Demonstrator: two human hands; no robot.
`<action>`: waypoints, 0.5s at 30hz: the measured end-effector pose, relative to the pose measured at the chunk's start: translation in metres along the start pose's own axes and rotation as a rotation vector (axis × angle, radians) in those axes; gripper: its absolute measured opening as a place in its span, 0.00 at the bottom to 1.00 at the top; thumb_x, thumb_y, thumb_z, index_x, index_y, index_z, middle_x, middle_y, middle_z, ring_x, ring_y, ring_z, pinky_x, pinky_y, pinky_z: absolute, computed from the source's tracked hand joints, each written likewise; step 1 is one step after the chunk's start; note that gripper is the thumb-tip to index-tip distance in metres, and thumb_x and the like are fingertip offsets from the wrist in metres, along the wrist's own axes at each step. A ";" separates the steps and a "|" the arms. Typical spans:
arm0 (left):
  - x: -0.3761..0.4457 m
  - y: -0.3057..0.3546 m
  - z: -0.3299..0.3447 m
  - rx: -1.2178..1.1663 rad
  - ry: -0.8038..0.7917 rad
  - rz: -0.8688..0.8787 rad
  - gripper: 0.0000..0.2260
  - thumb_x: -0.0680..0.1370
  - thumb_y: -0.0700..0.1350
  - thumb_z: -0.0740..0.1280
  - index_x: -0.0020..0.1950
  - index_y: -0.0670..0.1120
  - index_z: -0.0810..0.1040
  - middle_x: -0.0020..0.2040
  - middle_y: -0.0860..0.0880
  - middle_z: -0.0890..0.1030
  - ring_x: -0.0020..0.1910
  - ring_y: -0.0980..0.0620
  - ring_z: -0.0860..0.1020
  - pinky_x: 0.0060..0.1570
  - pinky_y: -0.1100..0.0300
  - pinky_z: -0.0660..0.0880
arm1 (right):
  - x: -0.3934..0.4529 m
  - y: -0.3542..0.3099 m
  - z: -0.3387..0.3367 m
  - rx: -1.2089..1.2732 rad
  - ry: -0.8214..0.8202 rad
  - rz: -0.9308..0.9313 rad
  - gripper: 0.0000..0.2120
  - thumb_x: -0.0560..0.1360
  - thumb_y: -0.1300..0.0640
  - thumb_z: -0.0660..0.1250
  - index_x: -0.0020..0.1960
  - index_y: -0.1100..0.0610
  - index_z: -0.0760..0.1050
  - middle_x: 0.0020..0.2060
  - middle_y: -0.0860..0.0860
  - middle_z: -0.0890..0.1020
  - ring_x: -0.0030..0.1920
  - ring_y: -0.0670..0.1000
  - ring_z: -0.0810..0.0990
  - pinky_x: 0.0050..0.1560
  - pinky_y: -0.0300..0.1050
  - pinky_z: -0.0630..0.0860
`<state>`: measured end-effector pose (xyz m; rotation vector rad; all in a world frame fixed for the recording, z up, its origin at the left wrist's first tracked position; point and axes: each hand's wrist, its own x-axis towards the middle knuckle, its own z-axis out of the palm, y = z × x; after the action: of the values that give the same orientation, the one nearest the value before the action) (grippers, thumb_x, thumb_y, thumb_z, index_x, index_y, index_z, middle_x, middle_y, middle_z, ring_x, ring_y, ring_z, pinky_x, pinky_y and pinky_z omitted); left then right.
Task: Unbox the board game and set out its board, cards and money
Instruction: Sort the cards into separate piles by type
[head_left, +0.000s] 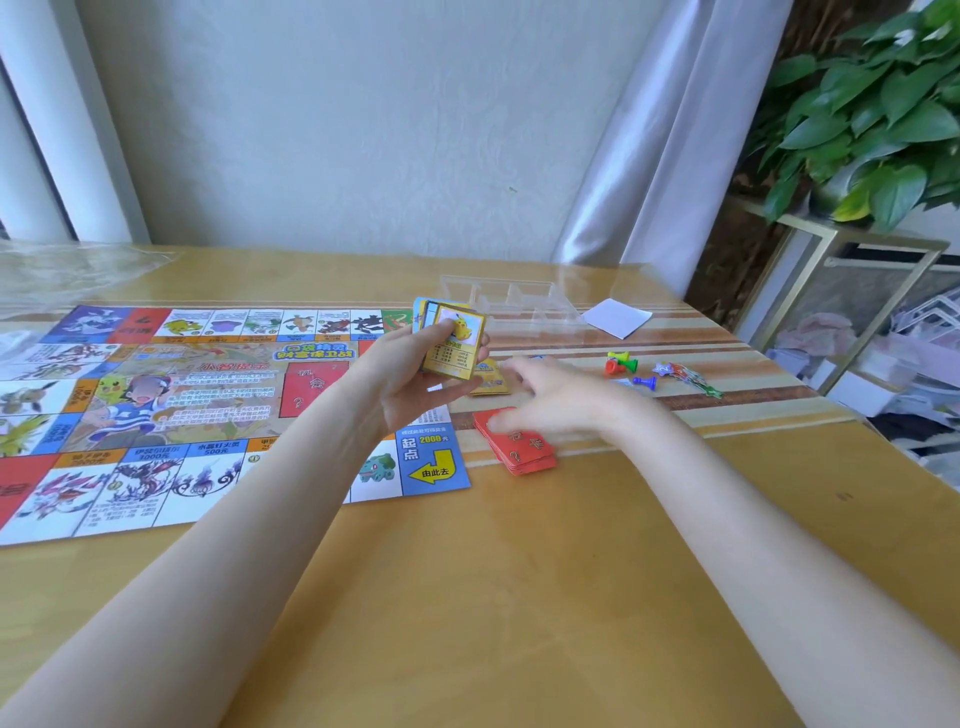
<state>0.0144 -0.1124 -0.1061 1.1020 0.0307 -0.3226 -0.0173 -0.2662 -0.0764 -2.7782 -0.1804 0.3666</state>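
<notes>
Left hand (415, 379) grips a fanned card stack (453, 340) above the board (171, 415); right hand (545, 397), blurred, fingers spread, hovers over red cards (519, 449) on the bench (519, 597).

one board (171, 410), two hands (415, 384), four pawns (621, 362)

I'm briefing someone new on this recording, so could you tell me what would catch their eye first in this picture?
The bright game board lies unfolded across the table's left side. Above its right edge the left hand holds up a fan of cards, yellow one in front, while the blurred right hand reaches over a red card stack. Beyond them lie small coloured pawns and a clear plastic tray.
</notes>
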 end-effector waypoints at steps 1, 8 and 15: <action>0.001 -0.002 0.000 -0.019 0.006 0.011 0.05 0.80 0.42 0.62 0.50 0.42 0.76 0.39 0.44 0.84 0.38 0.50 0.83 0.45 0.53 0.81 | 0.001 0.001 -0.005 0.142 0.085 -0.001 0.29 0.73 0.47 0.68 0.70 0.54 0.65 0.63 0.51 0.72 0.63 0.51 0.72 0.58 0.43 0.69; -0.001 0.000 0.015 -0.123 -0.058 0.085 0.08 0.81 0.41 0.59 0.52 0.39 0.76 0.46 0.41 0.82 0.42 0.48 0.81 0.43 0.58 0.81 | 0.027 -0.002 0.005 0.984 0.326 -0.099 0.04 0.74 0.60 0.68 0.48 0.60 0.77 0.36 0.52 0.79 0.32 0.48 0.76 0.35 0.38 0.74; 0.008 -0.004 -0.008 -0.091 0.237 0.055 0.10 0.81 0.37 0.59 0.61 0.38 0.69 0.49 0.39 0.79 0.43 0.46 0.80 0.35 0.56 0.80 | 0.071 -0.004 0.007 0.755 0.444 0.070 0.06 0.73 0.64 0.68 0.48 0.65 0.79 0.39 0.57 0.81 0.31 0.50 0.76 0.32 0.41 0.74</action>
<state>0.0224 -0.1089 -0.1150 1.0444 0.2232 -0.1386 0.0483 -0.2488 -0.0980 -2.0462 0.1408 -0.1551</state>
